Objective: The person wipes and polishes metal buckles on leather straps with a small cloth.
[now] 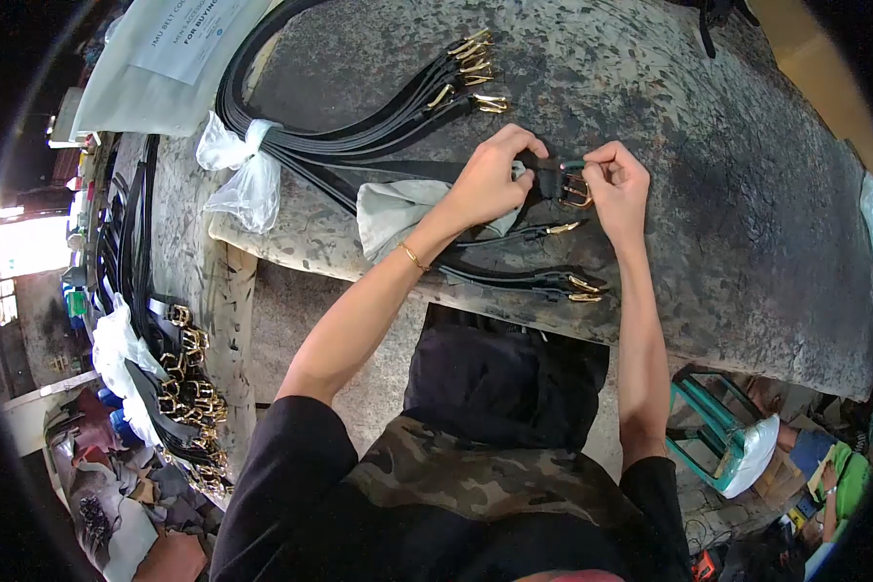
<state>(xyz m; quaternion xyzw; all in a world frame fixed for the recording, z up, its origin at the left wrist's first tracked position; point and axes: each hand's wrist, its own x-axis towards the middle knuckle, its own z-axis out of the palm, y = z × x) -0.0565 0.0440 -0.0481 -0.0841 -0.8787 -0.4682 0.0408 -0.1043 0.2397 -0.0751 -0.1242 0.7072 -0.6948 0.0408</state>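
Observation:
On the dark, worn table, my left hand [495,179] is closed on a black belt near its buckle end, with a grey cloth [393,213] under and beside it. My right hand [616,179] pinches the outer side of that belt's gold buckle [577,186]. More black belts [359,143] with gold buckles fan out above my left hand, bundled with a clear plastic wrap [247,165]. Below my hands, other belts [504,278] lie along the table's near edge, their buckles pointing right.
A labelled plastic bag [155,97] lies at the table's upper left. More buckled belts [189,388] hang at the left. A green chair [703,427] stands at lower right, near another person's arm [829,504]. Scraps [165,514] are piled at lower left.

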